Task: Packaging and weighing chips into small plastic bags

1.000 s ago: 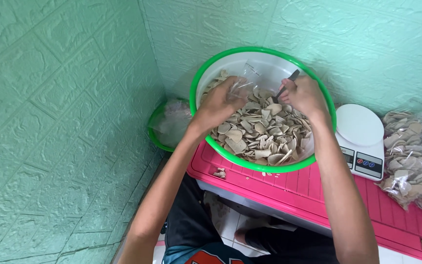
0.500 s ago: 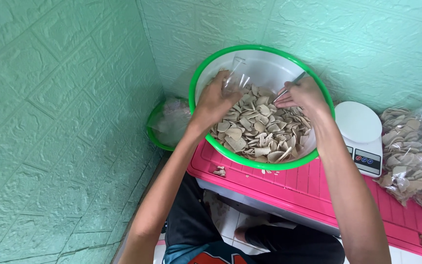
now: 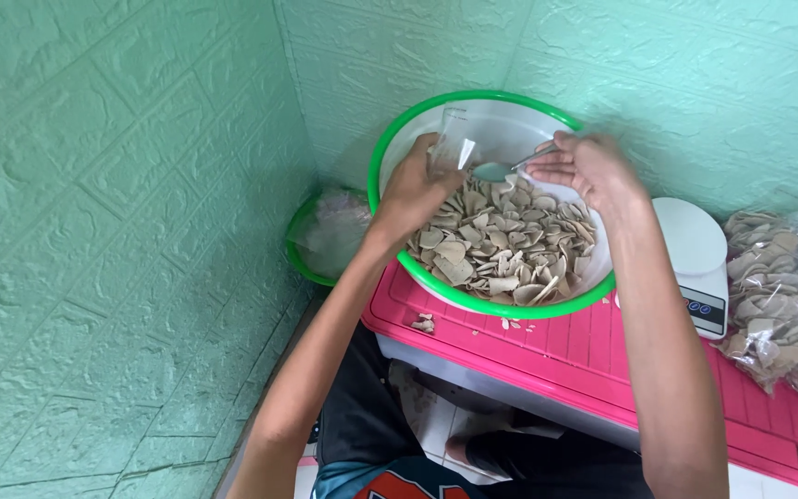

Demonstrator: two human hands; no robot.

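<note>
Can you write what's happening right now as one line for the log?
left hand: holds clear bag open | right hand: holds spoon at bag | below: chips in green-rimmed basin

Bagged chips [image 3: 787, 296] cut off at right edge — spoon [image 3: 508, 168] handle hidden by right hand [image 3: 588, 171].

- Bright, even daylight fills the view; nothing sits in deep dark
- The inner wall of the white basin [image 3: 510, 125] is the brightest area, close to washed out
- Soft shadow lies under the pink table [image 3: 593, 356] and low in the wall corner
- A faint sheen shows on the clear bags of chips [image 3: 787, 296] at the right edge
- Focus is sharp across the middle; the right hand [image 3: 588, 166] is slightly motion-blurred
- Wall tile lines bend near the left edge from the wide lens
</note>
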